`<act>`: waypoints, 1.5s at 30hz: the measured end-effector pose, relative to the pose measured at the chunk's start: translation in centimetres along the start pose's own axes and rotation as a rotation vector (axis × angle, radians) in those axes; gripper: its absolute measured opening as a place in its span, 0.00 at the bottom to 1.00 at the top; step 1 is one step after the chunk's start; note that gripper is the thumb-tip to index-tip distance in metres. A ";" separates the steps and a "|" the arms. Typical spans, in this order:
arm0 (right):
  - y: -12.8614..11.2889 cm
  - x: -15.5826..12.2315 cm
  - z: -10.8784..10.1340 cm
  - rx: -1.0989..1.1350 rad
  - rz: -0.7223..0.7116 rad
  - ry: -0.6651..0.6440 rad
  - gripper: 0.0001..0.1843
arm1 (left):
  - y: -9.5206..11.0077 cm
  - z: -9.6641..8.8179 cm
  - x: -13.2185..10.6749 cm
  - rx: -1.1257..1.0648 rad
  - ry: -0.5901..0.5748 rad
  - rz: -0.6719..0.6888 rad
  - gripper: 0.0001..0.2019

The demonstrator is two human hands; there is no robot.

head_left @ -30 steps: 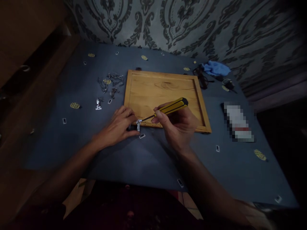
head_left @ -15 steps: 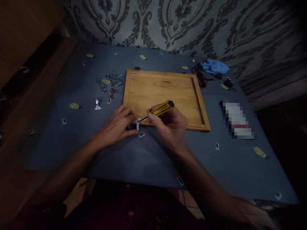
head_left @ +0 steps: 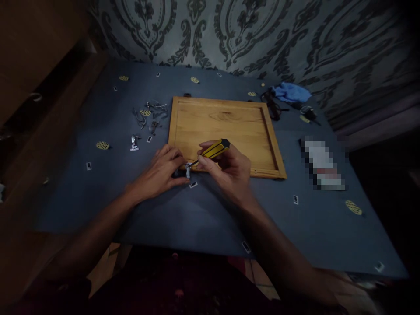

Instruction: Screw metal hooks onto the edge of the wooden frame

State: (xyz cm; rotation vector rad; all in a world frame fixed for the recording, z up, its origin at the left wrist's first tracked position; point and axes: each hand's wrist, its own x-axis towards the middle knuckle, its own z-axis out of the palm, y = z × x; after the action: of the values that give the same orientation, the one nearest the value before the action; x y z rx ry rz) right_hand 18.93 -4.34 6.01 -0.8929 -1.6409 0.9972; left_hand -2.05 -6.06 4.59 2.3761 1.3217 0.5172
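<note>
A framed wooden panel (head_left: 210,127) lies flat on the blue cloth. At its near left corner sits a small metal hinge (head_left: 188,170). My left hand (head_left: 160,170) is closed round this hinge, thumb below and fingers above, pressing it against the frame's edge. In my right hand (head_left: 232,173) is a screwdriver (head_left: 215,149) with a yellow and black handle, pinched between thumb and fingers. Its thin shaft slants down to the left, and the tip meets the hinge. Whether a screw is under the tip is too small to tell.
Left of the panel lie several loose metal hinge parts (head_left: 154,116) and a separate hinge (head_left: 134,143). A blue rag (head_left: 291,92) and dark glasses (head_left: 275,109) are at the back right. A blurred-out flat object (head_left: 323,162) rests at right. A patterned wall (head_left: 203,35) stands behind.
My right hand and the screwdriver handle have shifted slightly left and down, while the tip stays at the hinge. My left hand keeps its place.
</note>
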 end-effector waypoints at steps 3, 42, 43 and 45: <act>-0.9 0.4 -0.4 0.040 0.031 -0.100 0.18 | 0.0 -0.1 0.0 -0.011 -0.008 -0.005 0.18; -1.5 1.3 0.4 0.158 -0.013 0.079 0.16 | -0.1 0.0 0.1 0.036 0.002 0.000 0.19; -1.4 1.3 0.5 0.171 -0.006 0.071 0.16 | -0.1 0.0 0.1 0.034 0.001 0.000 0.19; -1.3 1.2 0.7 0.192 0.003 0.053 0.16 | -0.2 0.0 0.1 0.029 -0.001 -0.003 0.18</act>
State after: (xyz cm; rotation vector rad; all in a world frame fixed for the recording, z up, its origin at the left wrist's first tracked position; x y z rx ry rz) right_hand 17.86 -3.86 7.49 -0.7857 -1.4721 1.1031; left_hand -2.17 -5.91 4.53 2.3973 1.3406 0.4998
